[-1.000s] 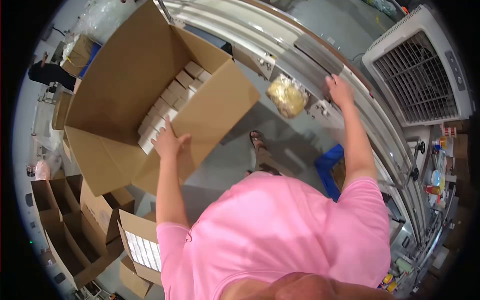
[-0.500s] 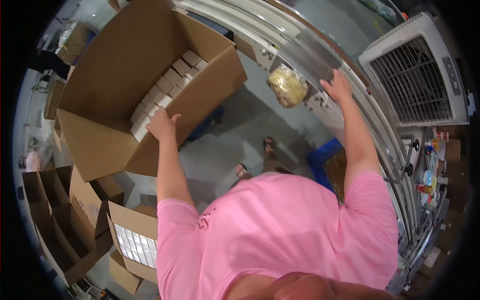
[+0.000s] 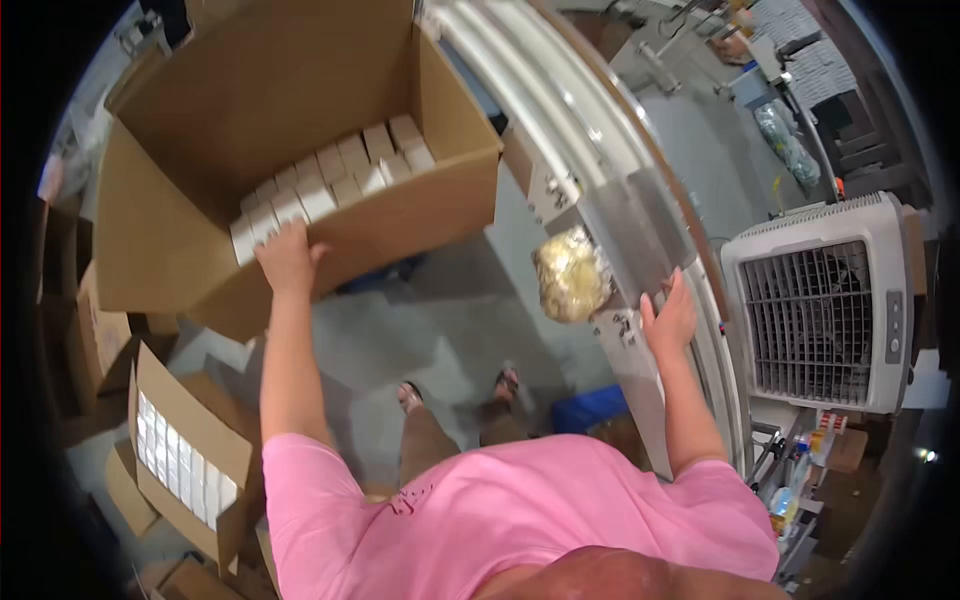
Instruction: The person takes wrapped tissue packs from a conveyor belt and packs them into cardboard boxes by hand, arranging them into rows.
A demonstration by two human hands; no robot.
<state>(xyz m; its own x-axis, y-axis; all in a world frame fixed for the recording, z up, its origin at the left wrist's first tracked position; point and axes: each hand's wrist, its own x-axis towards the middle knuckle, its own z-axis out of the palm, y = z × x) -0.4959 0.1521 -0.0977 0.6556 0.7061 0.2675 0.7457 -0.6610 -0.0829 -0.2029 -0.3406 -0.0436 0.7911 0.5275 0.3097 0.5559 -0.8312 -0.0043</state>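
Note:
My left hand (image 3: 287, 260) hooks its fingers over the near rim of a large open cardboard box (image 3: 400, 218), with the thumb sticking out to the side. Inside, beside those fingertips, small white boxes (image 3: 318, 198) stand in rows along the near wall. My right hand (image 3: 672, 318) rests on the edge of a grey metal plate (image 3: 640, 225) on the curved conveyor, thumb and fingers apart and nothing in them. Just left of it, a roundish bundle wrapped in shiny yellowish film (image 3: 572, 275) is fixed at the conveyor's side.
A white air cooler (image 3: 815, 300) stands right of the curved conveyor rails (image 3: 560, 85). At lower left is an open carton (image 3: 195, 400) of white packs (image 3: 178, 460). A blue crate (image 3: 590, 408) sits on the floor near my feet. Shelving with small items (image 3: 800, 490) lies at lower right.
The view has turned, so the box, conveyor and cooler sit differently in it. My left hand stays at the box rim, and my right hand stays at the metal plate's edge.

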